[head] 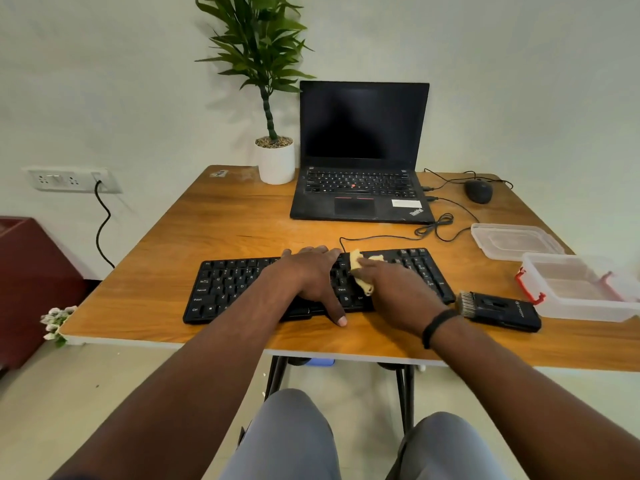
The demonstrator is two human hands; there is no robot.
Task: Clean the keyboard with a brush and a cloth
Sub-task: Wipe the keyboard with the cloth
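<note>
A black wired keyboard point(228, 285) lies across the front of the wooden table point(235, 220). My left hand point(311, 275) rests flat on its middle, fingers spread to the far edge and thumb over the near edge. My right hand point(391, 282) presses a yellow cloth point(360, 271) onto the keys right of centre; the hand covers most of the cloth. A black cleaning brush point(498, 310) with short bristles at its left end lies on the table just right of the keyboard, untouched.
An open black laptop point(360, 195) and a potted plant point(275, 161) stand at the back. A mouse point(478, 190) and cables lie at the back right. A clear plastic box point(581, 289) and its lid point(516, 240) sit at the right edge.
</note>
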